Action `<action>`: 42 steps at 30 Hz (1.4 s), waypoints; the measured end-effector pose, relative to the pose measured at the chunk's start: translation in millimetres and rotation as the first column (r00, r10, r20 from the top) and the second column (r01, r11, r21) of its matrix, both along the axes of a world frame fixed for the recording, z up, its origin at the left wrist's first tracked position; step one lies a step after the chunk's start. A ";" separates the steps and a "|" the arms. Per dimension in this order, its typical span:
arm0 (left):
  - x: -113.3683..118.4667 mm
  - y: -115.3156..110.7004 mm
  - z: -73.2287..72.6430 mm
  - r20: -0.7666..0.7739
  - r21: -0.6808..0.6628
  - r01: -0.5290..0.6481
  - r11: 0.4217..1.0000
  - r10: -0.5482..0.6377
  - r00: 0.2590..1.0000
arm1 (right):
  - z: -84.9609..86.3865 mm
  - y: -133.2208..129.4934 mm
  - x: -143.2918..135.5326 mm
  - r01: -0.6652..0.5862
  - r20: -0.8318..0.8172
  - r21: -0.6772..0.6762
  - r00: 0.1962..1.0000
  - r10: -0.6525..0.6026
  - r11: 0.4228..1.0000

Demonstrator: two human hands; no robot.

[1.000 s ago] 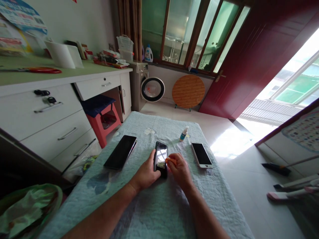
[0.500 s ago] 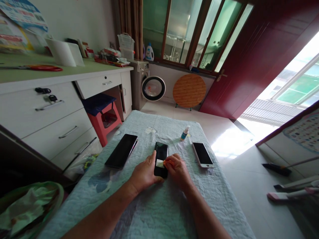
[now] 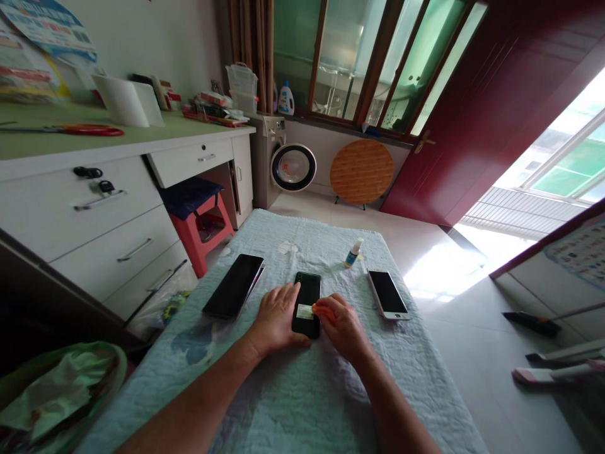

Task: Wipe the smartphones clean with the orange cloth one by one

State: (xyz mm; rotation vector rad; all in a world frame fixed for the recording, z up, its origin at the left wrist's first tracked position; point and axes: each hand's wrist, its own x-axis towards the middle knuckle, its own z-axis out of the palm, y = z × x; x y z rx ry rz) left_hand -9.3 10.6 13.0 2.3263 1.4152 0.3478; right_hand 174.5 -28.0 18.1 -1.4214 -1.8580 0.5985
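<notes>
Right now, you have a slim black phone with a pale rectangular label lying near the middle of the low table covered in pale blue-green quilted cloth, its length running from the near edge towards the far edge. Your left hand holds it from the side, fingers together against the phone's left edge and thumb at its near end. Your right hand is closed in a pinch, thumb and fingertips gripping a small, soft-looking orange piece, mostly hidden by your fingers. The tip of that piece lies over the right end of the label; you cannot tell from here how firmly it presses.

Towards the table's left edge, a large black flat tablet lies at a slant, with something pale showing beneath its right side. Near the far right corner stands a small white spray bottle with a blue label. Close to the right edge, a white phone with a black screen lies face up, well apart from your right hand.
</notes>
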 end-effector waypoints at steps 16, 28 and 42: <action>7.3 -7.9 2.6 0.133 0.030 0.076 0.997 -0.080 0.988 | -11.3 16.6 6.5 0.163 0.045 0.063 0.985 -0.166 0.985; 9.8 -14.8 5.1 0.126 -0.023 0.006 1.000 -0.003 0.992 | -15.9 20.0 10.5 0.192 0.011 0.044 0.981 -0.193 0.980; 18.2 -21.1 7.3 0.289 -0.107 0.055 0.993 -0.021 0.957 | -9.9 15.5 11.8 0.158 0.073 0.015 0.985 -0.158 0.987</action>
